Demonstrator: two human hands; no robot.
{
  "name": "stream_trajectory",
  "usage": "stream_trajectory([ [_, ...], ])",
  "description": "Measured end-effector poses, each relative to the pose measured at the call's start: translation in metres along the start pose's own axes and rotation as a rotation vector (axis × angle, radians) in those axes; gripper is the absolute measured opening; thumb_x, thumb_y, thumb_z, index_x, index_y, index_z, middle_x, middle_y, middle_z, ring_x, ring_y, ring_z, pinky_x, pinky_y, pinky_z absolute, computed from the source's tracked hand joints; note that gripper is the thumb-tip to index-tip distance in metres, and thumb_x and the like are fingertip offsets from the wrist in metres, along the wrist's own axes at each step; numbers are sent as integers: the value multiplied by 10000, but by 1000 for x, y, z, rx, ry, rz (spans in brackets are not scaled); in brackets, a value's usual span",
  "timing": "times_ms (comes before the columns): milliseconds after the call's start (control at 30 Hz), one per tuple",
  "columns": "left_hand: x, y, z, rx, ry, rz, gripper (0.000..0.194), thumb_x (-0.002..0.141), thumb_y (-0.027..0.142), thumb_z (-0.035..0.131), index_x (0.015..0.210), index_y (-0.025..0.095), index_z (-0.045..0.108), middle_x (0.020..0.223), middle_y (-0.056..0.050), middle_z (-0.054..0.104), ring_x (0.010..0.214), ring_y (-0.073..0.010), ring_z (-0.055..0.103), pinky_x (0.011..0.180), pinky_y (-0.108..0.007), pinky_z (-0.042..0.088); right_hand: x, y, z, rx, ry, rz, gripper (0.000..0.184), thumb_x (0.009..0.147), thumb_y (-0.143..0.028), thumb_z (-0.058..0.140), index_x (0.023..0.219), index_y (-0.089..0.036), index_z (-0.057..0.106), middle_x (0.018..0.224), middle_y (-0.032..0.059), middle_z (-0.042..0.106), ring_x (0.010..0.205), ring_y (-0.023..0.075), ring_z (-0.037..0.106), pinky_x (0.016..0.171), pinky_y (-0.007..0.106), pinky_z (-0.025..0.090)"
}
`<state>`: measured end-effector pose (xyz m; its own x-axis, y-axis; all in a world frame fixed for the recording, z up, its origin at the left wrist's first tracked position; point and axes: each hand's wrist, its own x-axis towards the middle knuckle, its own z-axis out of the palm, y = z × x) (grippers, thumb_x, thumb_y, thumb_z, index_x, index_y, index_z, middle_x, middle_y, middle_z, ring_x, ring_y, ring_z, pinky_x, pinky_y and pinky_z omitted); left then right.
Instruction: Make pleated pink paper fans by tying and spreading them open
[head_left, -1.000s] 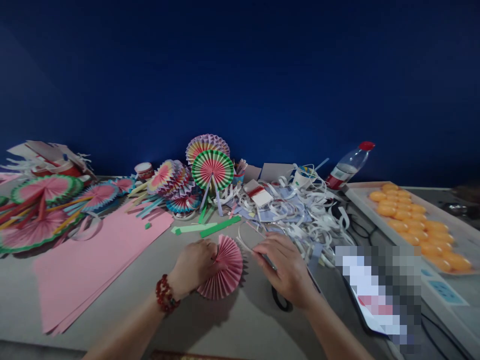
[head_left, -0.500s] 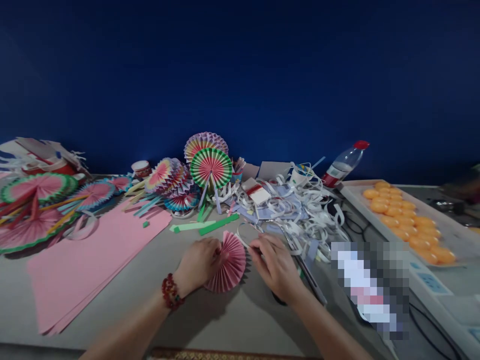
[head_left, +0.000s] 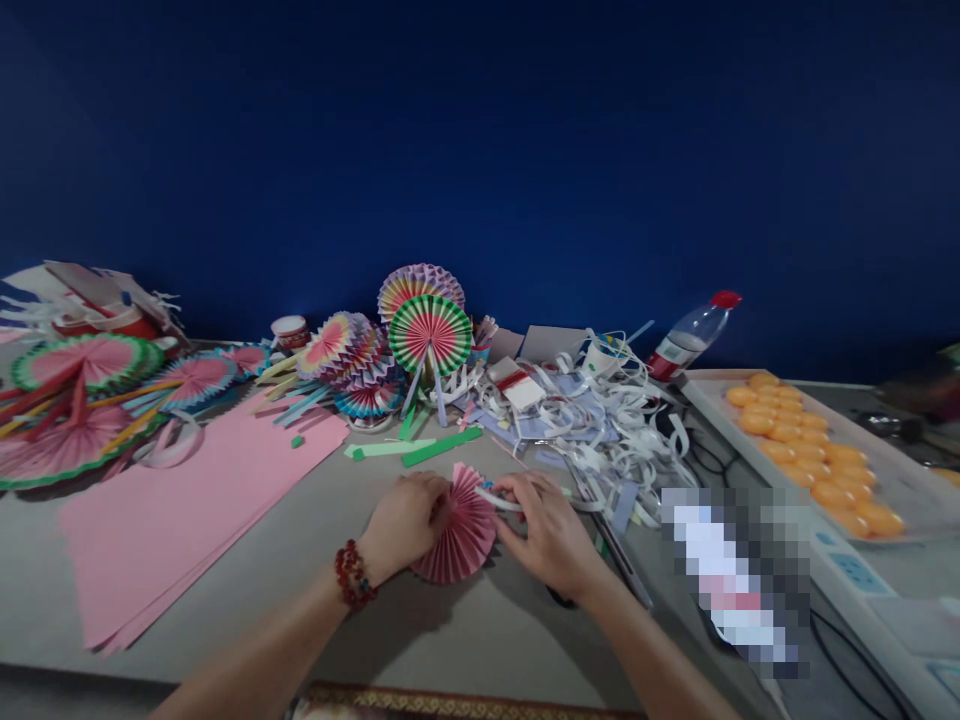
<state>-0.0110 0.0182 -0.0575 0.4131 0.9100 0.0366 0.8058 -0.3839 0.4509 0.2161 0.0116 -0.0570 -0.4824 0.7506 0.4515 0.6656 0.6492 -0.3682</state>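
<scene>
A person's left hand (head_left: 405, 525) grips the left side of a pink pleated fan (head_left: 463, 548) at the middle of a gray table (head_left: 262, 600), as the right hand (head_left: 551, 535) pinches a white strip (head_left: 495, 500) by the fan's right edge. At right, a pale tray (head_left: 892, 468) holds orange ovals (head_left: 814, 450); behind, thin strips poke from a white cup (head_left: 598, 362) near a tilted, red-capped bottle (head_left: 694, 338).

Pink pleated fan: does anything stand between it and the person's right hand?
Yes: the white strip held in the right hand reaches the upper right edge of the pink pleated fan, with a small blue bit beside it. Nothing larger visibly blocks the way.
</scene>
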Motion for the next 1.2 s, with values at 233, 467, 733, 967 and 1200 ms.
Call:
stream_trajectory([
  [233, 0, 0, -3, -12, -24, 8, 143, 906, 299, 571, 835, 184, 616, 856, -64, 689, 826, -237, 628, 726, -315, 395, 0, 5, 2, -19, -170, 41, 391, 840, -146, 608, 1222, -179, 530, 946, 70, 694, 880, 242, 632, 867, 405, 464],
  [467, -1, 1, -5, 13, -45, 19, 205, 894, 383, 613, 869, 180, 612, 897, -66, 689, 876, -255, 626, 766, -339, 385, -3, 16, 4, 117, -38, 129, 321, 974, -223, 460, 1285, -191, 532, 962, 87, 729, 858, 231, 692, 749, 318, 523],
  [733, 0, 2, -3, -99, -15, -17, 145, 896, 328, 619, 878, 184, 621, 893, -51, 702, 879, -239, 628, 798, -335, 402, 1, 8, -7, 228, -134, 61, 267, 939, -161, 482, 1121, -241, 660, 934, 52, 718, 876, 195, 676, 748, 282, 506],
  [967, 2, 0, -3, -144, 4, -14, 126, 938, 290, 568, 895, 192, 636, 902, -47, 714, 891, -236, 643, 790, -329, 417, -2, 7, -4, 0, -351, 9, 258, 878, -176, 621, 1132, -222, 609, 1124, 72, 679, 1028, 258, 628, 874, 379, 455],
  [1200, 0, -2, -1, -138, -10, 64, 131, 924, 269, 558, 956, 194, 660, 917, -60, 705, 909, -243, 633, 835, -346, 427, -3, 7, 3, -69, -287, -23, 184, 903, -111, 553, 1057, -198, 602, 1000, 71, 697, 923, 256, 631, 834, 384, 430],
])
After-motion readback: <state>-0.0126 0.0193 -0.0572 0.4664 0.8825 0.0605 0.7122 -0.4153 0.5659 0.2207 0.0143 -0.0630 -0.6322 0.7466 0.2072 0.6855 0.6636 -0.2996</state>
